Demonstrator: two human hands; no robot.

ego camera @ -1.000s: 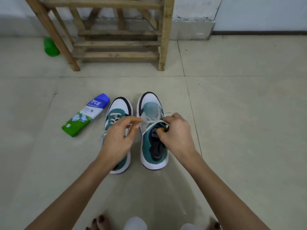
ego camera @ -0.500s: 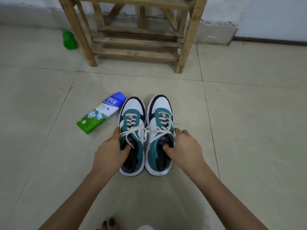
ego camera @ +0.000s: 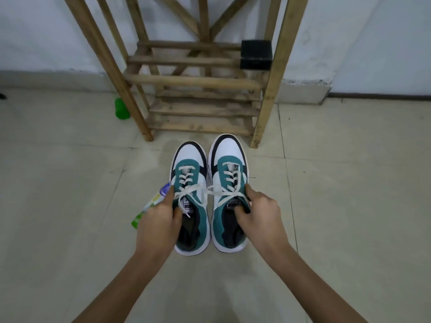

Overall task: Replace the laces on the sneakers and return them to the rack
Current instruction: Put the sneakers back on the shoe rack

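Two bare forearms reach forward over the tiled floor (ego camera: 70,217), which stretches wide to either side of them. The left hand (ego camera: 158,220) has its grip clamped on the outer collar of the left sneaker (ego camera: 190,164), thumb at the opening and forefinger along the side. The right hand (ego camera: 258,217) has its grip clamped the same way on the right sneaker (ego camera: 229,150), thumb tucked inside the collar. Whether the soles touch the floor cannot be told.

The sneakers sit side by side with a narrow gap, long axes running away from the person, heels near, white toes towards the rack. White laces (ego camera: 189,192) are threaded up both and tied in bows.

A green and blue bottle (ego camera: 151,201) lies on the floor, partly hidden behind the left hand. The toes are near the front legs of the wooden rack (ego camera: 203,82), the right toe just beside the right leg. A black box (ego camera: 256,54) rests on an upper slatted shelf at its right end; its contents are hidden. A green object (ego camera: 121,108) stands by the rack's left leg.
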